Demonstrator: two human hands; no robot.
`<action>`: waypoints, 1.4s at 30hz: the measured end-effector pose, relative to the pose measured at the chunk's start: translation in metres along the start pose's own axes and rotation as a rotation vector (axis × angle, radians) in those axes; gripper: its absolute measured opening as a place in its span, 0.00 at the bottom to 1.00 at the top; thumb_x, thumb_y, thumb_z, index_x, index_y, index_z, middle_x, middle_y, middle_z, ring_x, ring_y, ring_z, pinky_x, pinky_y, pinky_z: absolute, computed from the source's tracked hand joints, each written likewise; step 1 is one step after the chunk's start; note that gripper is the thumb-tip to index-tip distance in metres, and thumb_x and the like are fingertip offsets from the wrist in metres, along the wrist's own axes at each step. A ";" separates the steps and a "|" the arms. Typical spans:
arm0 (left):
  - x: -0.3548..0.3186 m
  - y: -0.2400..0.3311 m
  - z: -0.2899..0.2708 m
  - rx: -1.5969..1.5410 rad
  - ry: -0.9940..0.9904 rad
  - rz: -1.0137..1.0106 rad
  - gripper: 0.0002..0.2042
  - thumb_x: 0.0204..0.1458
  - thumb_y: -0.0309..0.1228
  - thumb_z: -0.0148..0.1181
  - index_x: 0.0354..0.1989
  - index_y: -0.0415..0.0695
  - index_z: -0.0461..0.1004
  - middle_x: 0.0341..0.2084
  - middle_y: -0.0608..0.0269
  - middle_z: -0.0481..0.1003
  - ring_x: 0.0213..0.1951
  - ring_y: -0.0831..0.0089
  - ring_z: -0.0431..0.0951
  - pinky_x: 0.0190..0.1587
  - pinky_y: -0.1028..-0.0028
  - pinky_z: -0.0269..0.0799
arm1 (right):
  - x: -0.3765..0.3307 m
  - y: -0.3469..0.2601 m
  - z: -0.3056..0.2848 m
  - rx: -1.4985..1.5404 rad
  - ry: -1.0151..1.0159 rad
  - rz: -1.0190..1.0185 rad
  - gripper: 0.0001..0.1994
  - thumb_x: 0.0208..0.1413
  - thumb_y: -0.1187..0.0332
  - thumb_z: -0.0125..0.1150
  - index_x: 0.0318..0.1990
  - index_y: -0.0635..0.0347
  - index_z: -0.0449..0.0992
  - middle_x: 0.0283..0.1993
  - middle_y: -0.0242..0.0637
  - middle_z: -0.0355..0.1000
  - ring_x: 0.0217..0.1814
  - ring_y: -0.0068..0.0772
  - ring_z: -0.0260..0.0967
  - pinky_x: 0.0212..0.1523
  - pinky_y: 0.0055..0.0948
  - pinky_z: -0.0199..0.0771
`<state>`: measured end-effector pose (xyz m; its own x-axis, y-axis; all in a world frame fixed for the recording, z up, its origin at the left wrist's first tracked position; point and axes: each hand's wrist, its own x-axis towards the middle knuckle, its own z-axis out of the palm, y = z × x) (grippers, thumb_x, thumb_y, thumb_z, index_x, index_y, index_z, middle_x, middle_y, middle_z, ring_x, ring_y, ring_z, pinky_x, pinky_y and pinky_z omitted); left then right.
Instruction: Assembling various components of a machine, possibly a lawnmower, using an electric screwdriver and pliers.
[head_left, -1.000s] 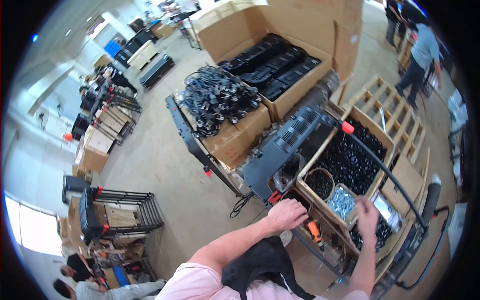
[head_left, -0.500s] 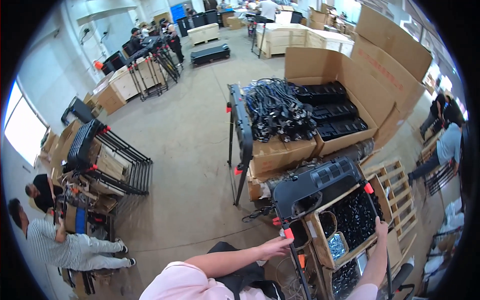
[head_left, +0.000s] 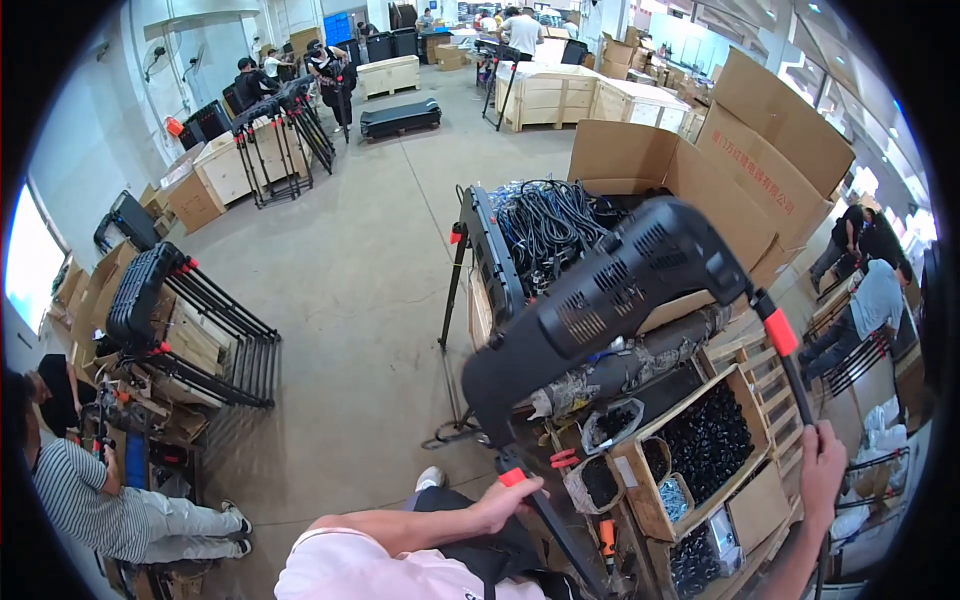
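Both my hands carry a black console frame, a wide vented plastic head on two black tubes with red collars, like a treadmill's upright. It hangs tilted above the workbench, its left end lower. My left hand is wrapped round the left tube just below its red collar. Out to the right, my right hand is closed round the right tube, below the other collar. Beneath the frame, a wooden box holds small black parts and a small tub of silvery screws. An orange-handled screwdriver lies nearby.
Another console frame stands beside a carton of black cables. A tall open carton rises behind. Several stacked frames stand left, near a person in a striped shirt. A wooden pallet lies right.
The console frame has been lifted off the bench and tilted up toward me, now covering part of the cables and carton. My right hand has moved right with its tube.
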<state>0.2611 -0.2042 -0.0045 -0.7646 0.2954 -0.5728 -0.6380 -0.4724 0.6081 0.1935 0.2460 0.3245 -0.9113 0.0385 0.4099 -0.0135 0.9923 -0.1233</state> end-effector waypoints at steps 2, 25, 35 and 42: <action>-0.016 0.044 -0.014 -0.026 0.038 0.137 0.11 0.67 0.39 0.60 0.46 0.43 0.77 0.40 0.58 0.84 0.43 0.68 0.84 0.46 0.64 0.82 | 0.002 -0.042 -0.035 -0.017 0.021 -0.076 0.17 0.73 0.56 0.54 0.43 0.65 0.74 0.27 0.47 0.64 0.29 0.39 0.64 0.33 0.41 0.60; 0.095 0.499 -0.322 0.455 0.297 0.716 0.13 0.58 0.35 0.72 0.45 0.40 0.83 0.36 0.64 0.85 0.39 0.76 0.83 0.45 0.71 0.78 | -0.008 -0.441 0.150 0.752 -0.648 0.298 0.14 0.57 0.79 0.70 0.49 0.59 0.74 0.42 0.33 0.75 0.44 0.27 0.74 0.48 0.31 0.76; 0.229 0.497 -0.389 0.730 0.220 0.449 0.08 0.54 0.23 0.72 0.43 0.43 0.85 0.38 0.70 0.84 0.43 0.79 0.78 0.51 0.69 0.74 | -0.138 -0.437 0.410 0.735 -0.657 0.131 0.15 0.58 0.78 0.68 0.52 0.59 0.79 0.51 0.37 0.79 0.55 0.33 0.77 0.59 0.36 0.76; 0.325 0.515 -0.384 0.756 0.208 0.362 0.13 0.49 0.23 0.76 0.43 0.45 0.85 0.37 0.71 0.84 0.39 0.77 0.78 0.49 0.70 0.75 | -0.165 -0.448 0.521 0.731 -0.645 0.178 0.19 0.55 0.79 0.68 0.55 0.57 0.79 0.52 0.37 0.80 0.54 0.36 0.78 0.56 0.35 0.78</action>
<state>-0.2809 -0.6702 -0.0880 -0.9475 0.0404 -0.3171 -0.3039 0.1933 0.9329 0.1352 -0.2665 -0.1590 -0.9713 -0.1070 -0.2123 0.0924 0.6528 -0.7519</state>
